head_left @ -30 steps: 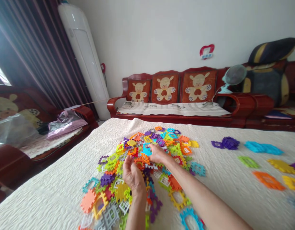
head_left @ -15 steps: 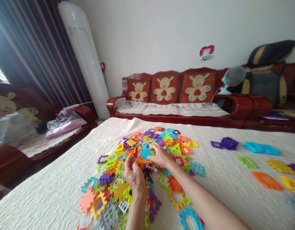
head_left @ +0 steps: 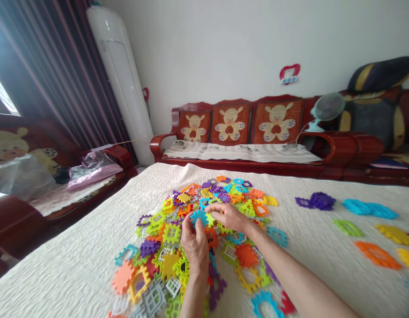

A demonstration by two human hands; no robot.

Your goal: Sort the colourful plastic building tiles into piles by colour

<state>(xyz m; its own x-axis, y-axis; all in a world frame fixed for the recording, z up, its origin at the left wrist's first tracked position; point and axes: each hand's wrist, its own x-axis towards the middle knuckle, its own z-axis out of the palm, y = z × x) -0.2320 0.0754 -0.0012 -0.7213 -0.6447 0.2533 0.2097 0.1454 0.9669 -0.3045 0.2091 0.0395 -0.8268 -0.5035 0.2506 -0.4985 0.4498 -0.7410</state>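
Note:
My left hand (head_left: 195,245) is closed, its thumb and fingers pinching a blue interlocking plastic tile (head_left: 198,217) with toothed edges, held over the pile. Close beside it, my right hand (head_left: 227,216) has its fingers bent and pinched on a lime-green toothed tile (head_left: 210,219), which is partly covered by the fingers. Under and around both hands spreads a heap of interlocking tiles in many colours, among them a yellow tile (head_left: 169,263), a purple tile (head_left: 149,247) and an orange tile (head_left: 246,255).
Sorted tiles lie at the right of the cream quilted cover (head_left: 74,256): a purple stack (head_left: 322,201), blue tiles (head_left: 370,208), a green tile (head_left: 348,228), an orange tile (head_left: 378,255) and yellow ones (head_left: 395,235). A wooden sofa (head_left: 237,162) and a small fan (head_left: 328,107) stand behind.
The blue tile, held by my right hand before, is now in my left hand. My right hand has shifted slightly right and its fingers are now on a lime-green tile.

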